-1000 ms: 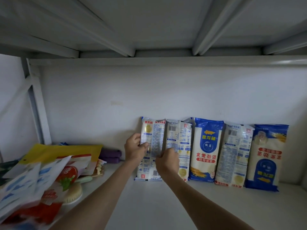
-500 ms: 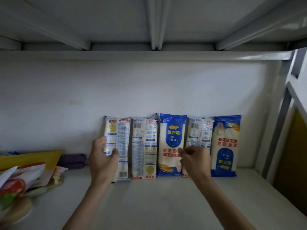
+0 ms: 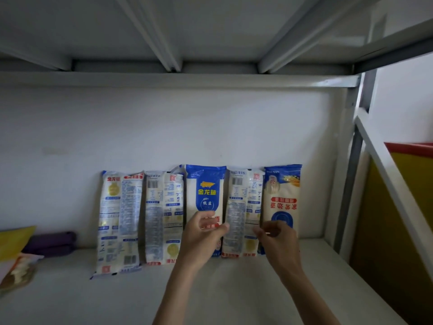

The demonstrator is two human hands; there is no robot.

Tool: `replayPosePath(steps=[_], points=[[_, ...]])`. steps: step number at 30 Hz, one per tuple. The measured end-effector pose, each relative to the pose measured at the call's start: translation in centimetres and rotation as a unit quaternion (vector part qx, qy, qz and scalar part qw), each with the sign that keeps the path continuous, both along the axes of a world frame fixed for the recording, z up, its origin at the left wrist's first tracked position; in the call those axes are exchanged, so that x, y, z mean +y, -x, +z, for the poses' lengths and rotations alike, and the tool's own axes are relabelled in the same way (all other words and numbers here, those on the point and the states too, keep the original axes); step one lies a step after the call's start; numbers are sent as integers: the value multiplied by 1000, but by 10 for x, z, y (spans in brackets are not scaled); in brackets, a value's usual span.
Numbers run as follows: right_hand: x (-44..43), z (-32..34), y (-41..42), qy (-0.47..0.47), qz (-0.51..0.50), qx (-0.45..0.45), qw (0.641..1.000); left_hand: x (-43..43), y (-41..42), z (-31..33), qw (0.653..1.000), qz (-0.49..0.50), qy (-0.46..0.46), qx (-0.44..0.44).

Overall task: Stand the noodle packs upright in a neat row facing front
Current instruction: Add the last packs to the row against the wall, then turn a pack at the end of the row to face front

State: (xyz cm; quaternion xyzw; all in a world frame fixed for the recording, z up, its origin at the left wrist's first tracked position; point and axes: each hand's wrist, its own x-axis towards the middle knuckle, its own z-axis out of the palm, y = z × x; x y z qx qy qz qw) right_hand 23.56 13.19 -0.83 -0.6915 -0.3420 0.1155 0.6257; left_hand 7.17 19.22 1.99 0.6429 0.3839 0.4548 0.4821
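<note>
Five noodle packs lean upright against the back wall of the white shelf point(image 3: 70, 296). The first pack point(image 3: 119, 221), second pack point(image 3: 164, 216) and fourth pack point(image 3: 243, 202) show their printed backs. The third pack point(image 3: 206, 188) shows its blue front. The fifth pack point(image 3: 282, 195) shows its front upside down. My left hand point(image 3: 201, 240) is in front of the third pack, its fingers pinched on the fourth pack's left edge. My right hand point(image 3: 278, 242) pinches that pack's right edge and covers the fifth pack's lower part.
A purple bundle point(image 3: 50, 242), a yellow bag point(image 3: 14, 238) and a snack packet point(image 3: 16, 273) lie at the left end. A grey upright post point(image 3: 351, 184) and a yellow box with a red rim point(image 3: 412, 184) close off the right. The upper shelf point(image 3: 175, 76) hangs low overhead.
The view has swung right. My left hand let go of the first pack and moved right to the fourth pack's left edge. My right hand shifted to that pack's right edge.
</note>
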Motion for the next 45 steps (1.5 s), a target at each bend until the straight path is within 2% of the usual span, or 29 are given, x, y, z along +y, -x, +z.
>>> replayPosePath(steps=[6, 14, 20, 23, 29, 38, 45], points=[[1, -2, -9, -2, 19, 39, 999, 5, -12, -5, 1000, -2, -10, 7], [0, -5, -54, -36, -127, 121, 984, 4, -22, -15, 999, -19, -6, 27], [-5, -11, -61, -5, -38, 186, 982, -1, -30, -19, 999, -35, -3, 40], [-5, -16, -61, 14, -18, 165, 986, -5, -35, -18, 998, -57, 6, 39], [-11, -14, -68, 18, -10, 178, 984, -10, -42, -22, 996, -86, 15, 32], [-39, -2, -88, 29, -21, 172, 984, -11, -44, -22, 995, -94, 32, 15], [-68, 32, -91, 24, 105, 79, 991, -9, -38, -14, 992, -118, 24, -38]])
